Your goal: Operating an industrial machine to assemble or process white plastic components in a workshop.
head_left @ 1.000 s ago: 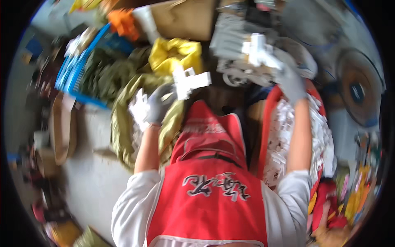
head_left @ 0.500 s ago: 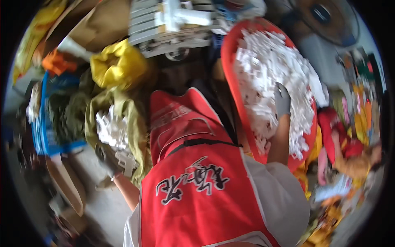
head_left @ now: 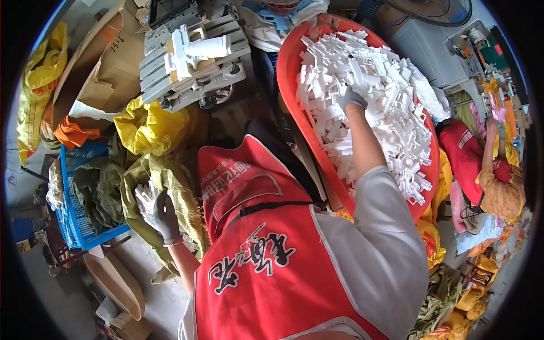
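Observation:
On the right, a long red tub (head_left: 288, 93) is heaped with white plastic pistol-shaped pieces (head_left: 391, 107). My right hand (head_left: 352, 99), in a grey glove, reaches over the heap with its fingers closed at a white piece; the fingertips are partly hidden among the others. To the left stands an olive woven sack (head_left: 190, 181), its mouth spread wide, with white pieces (head_left: 146, 197) in it. Grey-gloved too, my left hand (head_left: 164, 218) is at the sack's mouth, fingers curled against several of these pieces. A larger white pistol-shaped piece (head_left: 204, 50) lies on a grey slatted stand ahead.
A yellow bag (head_left: 150, 124) sits beyond the sack, and a blue basket (head_left: 102, 235) with dark green cloth is at its left. Cardboard boxes (head_left: 107, 71) stand at far left. A fan (head_left: 436, 8) is at far right. Another person (head_left: 498, 184) works at the right edge.
My left hand has moved from outside the sack's near edge to the pieces at its mouth. My right hand has shifted left and farther over the heap. The whole view has turned slightly.

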`<state>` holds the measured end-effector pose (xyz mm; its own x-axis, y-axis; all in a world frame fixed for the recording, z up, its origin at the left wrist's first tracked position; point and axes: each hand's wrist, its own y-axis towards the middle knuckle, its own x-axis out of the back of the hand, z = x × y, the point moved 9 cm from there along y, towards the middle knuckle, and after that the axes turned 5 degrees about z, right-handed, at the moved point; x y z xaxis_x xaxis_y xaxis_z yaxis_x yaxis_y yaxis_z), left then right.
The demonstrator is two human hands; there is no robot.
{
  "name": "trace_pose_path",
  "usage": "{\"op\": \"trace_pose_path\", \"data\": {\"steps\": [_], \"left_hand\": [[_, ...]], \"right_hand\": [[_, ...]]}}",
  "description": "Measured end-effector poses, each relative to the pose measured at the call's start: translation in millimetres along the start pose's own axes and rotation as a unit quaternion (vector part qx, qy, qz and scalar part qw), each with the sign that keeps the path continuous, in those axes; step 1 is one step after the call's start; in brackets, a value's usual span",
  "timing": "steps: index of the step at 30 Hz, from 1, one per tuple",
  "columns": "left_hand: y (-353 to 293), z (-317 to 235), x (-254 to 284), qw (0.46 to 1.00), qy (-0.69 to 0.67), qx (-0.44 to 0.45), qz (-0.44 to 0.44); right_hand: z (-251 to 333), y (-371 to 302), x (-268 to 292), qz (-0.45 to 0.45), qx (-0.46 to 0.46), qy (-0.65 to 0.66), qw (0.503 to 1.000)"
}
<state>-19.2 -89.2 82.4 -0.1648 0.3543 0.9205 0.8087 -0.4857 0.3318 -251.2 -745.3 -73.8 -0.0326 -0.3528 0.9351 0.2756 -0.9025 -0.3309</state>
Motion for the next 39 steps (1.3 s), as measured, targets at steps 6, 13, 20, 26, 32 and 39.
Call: {"op": "trace_pose_path", "data": {"steps": [6, 13, 20, 26, 32, 39], "left_hand": [[-32.7, 44.6, -24.9, 0.946, -0.221, 0.224, 0.074], [18.1, -14.1, -10.3, 0.996, 0.011, 0.067, 0.065], [41.9, -27.0, -21.0, 0.969, -0.235, 0.039, 0.069], [96.6, -58.9, 16.8, 0.967, -0.253, 0.013, 0.033], [176.5, -111.3, 60.6, 0.961, -0.252, -0.094, -0.058], [245.4, -173.9, 52.0, 0.943, -0.243, -0.225, -0.025]], "right_hand": [[36.2, -30.0, -11.5, 0.288, 0.164, 0.337, 0.881], [43.5, -46.4, -90.2, 0.086, 0.318, 0.127, 0.936], [39.4, -59.3, -135.7, 0.085, 0.382, 0.247, 0.886], [34.1, -76.5, -134.0, 0.215, 0.339, 0.372, 0.837], [28.3, -68.0, -84.8, 0.104, 0.316, 0.585, 0.740], [-19.7, -102.4, -53.2, 0.058, 0.160, 0.649, 0.741]]}}
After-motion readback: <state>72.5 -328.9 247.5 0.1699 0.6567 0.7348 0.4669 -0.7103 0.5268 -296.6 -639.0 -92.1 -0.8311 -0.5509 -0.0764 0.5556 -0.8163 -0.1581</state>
